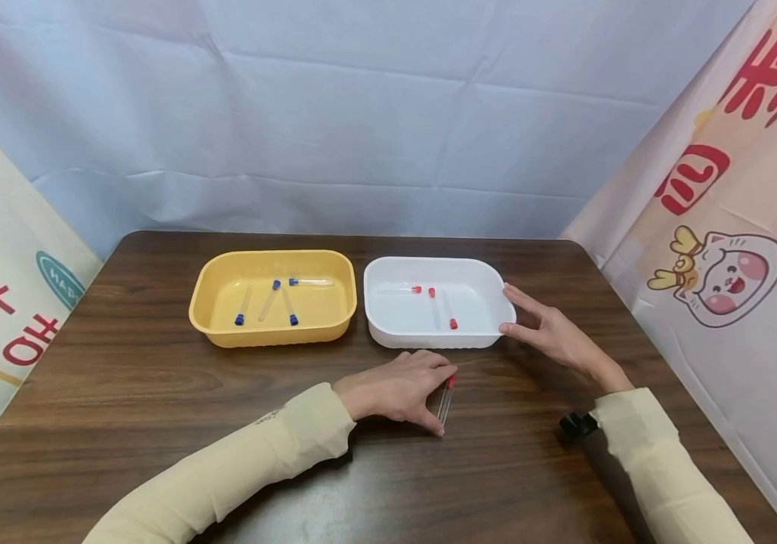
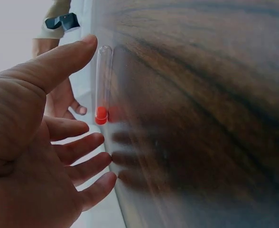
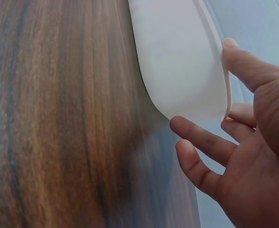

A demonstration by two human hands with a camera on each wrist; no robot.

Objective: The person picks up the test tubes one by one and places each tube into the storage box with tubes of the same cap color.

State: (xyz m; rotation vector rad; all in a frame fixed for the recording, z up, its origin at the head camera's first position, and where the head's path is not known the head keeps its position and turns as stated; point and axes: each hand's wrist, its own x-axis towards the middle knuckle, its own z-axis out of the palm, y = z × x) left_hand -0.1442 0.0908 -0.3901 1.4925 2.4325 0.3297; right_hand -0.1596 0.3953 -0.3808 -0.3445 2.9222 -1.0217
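A clear tube with a red cap [image 2: 104,80] lies on the dark wooden table in front of the white tray [image 1: 432,340]. My left hand [image 1: 398,385] spans it from the side, thumb by the clear end and forefinger near the cap. In the left wrist view its fingers are spread, with the tube beyond the thumb tip. My right hand [image 1: 554,336] rests its fingertips against the right end of the white tray, thumb and fingers apart at the rim. Three red-capped tubes [image 1: 452,311] lie inside that tray.
To the left of the white tray stands a yellow tray [image 1: 272,337] holding several blue-capped tubes [image 1: 291,307]. A black device [image 1: 577,425] shows at the right wrist. A pale cloth [image 1: 361,136] hangs behind the table [image 1: 225,408], with printed cloths at both sides.
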